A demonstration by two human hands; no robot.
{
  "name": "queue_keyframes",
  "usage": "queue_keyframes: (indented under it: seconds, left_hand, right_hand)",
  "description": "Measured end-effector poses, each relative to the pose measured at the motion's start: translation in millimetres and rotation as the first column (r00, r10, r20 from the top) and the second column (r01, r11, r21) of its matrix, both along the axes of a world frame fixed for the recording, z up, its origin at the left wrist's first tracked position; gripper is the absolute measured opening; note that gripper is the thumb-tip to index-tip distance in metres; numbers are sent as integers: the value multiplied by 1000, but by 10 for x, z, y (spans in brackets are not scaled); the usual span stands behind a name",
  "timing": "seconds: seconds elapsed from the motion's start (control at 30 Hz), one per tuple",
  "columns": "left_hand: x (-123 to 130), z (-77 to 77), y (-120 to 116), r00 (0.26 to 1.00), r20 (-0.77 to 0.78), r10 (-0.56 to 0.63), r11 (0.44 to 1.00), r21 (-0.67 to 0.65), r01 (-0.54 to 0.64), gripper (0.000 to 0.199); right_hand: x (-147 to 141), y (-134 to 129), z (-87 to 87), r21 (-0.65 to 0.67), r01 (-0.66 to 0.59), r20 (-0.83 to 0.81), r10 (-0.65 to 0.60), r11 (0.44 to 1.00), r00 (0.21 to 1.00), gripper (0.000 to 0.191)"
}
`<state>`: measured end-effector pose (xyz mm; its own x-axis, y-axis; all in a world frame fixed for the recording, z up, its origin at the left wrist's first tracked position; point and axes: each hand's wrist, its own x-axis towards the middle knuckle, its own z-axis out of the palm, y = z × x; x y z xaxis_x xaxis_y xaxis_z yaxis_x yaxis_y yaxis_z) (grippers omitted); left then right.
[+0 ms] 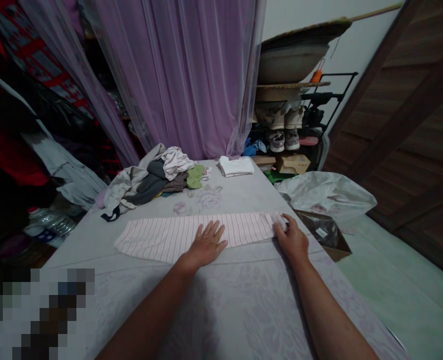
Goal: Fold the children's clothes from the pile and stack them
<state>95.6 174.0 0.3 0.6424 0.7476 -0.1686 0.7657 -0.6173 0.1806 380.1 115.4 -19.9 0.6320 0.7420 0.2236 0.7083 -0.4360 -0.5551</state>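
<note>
A pink-and-white striped cloth [154, 236] lies in a long flat strip across the bed [240, 300]. My left hand [207, 243] rests flat on its middle with the fingers spread. At the right end of the strip, my right hand [292, 239] pinches the cloth's edge between thumb and fingers. Behind the strip on the left is a loose heap of clothes [150, 182] in grey, white, green and brown. A folded white cloth [236, 166] lies near the bed's far edge.
Purple curtains [180, 75] hang behind the bed. Past its right edge are a plastic bag [330, 192], an open cardboard box [339, 245] and a rack with shoes [277, 141]. Clothes [64, 160] hang at the left, above plastic bottles [52, 220].
</note>
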Motion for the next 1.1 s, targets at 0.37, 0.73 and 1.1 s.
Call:
queue_keyframes:
  seconds: [0.37, 0.73, 1.1]
  left_hand:
    - [51, -177, -168, 993, 109, -33, 982, 187, 12, 62]
    - [29, -30, -292, 990, 122, -65, 954, 298, 25, 18]
    - [-80, -27, -352, 999, 20, -43, 940, 339, 34, 12]
  right_hand:
    - [28, 13, -10, 93, 83, -90, -74, 992, 993, 57]
    - [-289, 290, 266, 187, -358, 318, 288, 915, 903, 42]
    - [-1106, 997, 507, -444, -596, 109, 701, 669, 705, 35]
